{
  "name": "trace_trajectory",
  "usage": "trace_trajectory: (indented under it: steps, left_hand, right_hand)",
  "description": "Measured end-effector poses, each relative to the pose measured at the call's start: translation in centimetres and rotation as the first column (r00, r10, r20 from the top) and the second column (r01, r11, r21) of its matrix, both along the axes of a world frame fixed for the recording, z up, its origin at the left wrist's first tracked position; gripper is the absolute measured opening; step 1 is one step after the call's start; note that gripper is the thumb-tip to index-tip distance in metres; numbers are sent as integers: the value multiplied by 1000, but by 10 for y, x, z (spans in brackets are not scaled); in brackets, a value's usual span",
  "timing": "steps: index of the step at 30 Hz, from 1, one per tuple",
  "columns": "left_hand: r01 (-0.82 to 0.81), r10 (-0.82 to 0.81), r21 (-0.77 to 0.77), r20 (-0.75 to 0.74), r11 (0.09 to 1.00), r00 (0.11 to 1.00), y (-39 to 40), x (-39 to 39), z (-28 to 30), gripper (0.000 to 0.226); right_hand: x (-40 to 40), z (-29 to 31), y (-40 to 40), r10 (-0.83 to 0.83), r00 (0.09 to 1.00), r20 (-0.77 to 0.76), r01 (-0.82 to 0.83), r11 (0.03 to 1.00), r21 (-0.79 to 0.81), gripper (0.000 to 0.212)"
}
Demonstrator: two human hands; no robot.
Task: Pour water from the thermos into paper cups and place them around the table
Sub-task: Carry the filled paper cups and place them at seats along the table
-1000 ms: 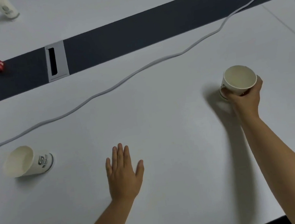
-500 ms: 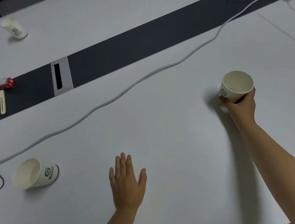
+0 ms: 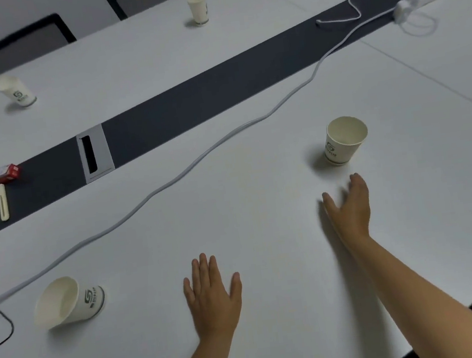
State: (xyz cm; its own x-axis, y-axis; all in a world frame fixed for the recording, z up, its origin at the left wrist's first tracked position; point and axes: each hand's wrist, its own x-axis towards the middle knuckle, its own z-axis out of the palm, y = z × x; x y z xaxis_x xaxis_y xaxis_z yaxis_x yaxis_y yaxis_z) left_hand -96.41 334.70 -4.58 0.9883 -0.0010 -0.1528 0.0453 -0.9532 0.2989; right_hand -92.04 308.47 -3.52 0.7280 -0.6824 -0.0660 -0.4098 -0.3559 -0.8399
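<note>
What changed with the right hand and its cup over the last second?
The right hand let go of the cup and drew back toward the person; the cup now stands alone on the table. The left hand stayed flat, and the left cup stayed put.

The paper cup at near left (image 3: 71, 301) carries a dark, stylised S-shaped logo w/ a line of small print beside it, too small to read. Same S mark on the cup at right (image 3: 344, 140), small print under it, unreadable too. The far-left cup (image 3: 16, 92) shows the logo again (blurred, text illegible). The cup at the far edge (image 3: 198, 7) has a dark mark, can't make it out. The red-and-white box (image 3: 6, 173): print not legible.
</note>
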Motion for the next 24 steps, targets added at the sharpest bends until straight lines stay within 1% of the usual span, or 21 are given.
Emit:
trace_trajectory:
  steps: [1,2,5,8,10,12,15,17,19,22,24]
  left_hand:
    - [7,-7,-27,-7,1000,1000,1,-1,-1,69]
    - [12,-12,-82,-7,997,1000,3,-4,-1,60]
    - [-1,6,-337,14,941,1000,12,-19,8,48]
    - [55,-41,-510,38,859,998,29,-47,26,35]
    - [119,-113,-555,44,823,993,47,-70,39,32]
    - [187,-208,-591,34,784,978,66,-94,52,33]
    - [276,-340,-633,21,723,940,91,-131,67,33]
    - [314,-410,-654,7,688,912,94,-157,78,31]
    - [376,-512,-689,7,620,859,88,-186,89,29]
    - [532,-717,-738,94,416,691,60,-227,106,35]
    - [594,-804,-746,137,300,578,34,-256,115,37]
  right_hand:
    - [-10,1,12,13,1000,2,-13,1000,1,65]
    - [-19,2,25,24,1000,2,-24,1000,9,63]
    - [-45,10,66,50,999,2,-50,997,59,58]
    - [-66,23,106,39,999,-13,-39,999,30,54]
    - [-83,39,133,-26,999,20,25,998,56,50]
    - [-109,59,158,-77,993,94,66,991,116,46]
    - [-175,84,193,-66,974,218,16,974,225,36]
    - [-235,95,208,-24,965,262,-38,973,229,34]
    - [-297,100,218,-61,963,261,-13,962,272,38]
    - [-390,102,223,-260,936,238,170,924,341,39]
    - [-449,100,223,-404,891,207,310,875,372,37]
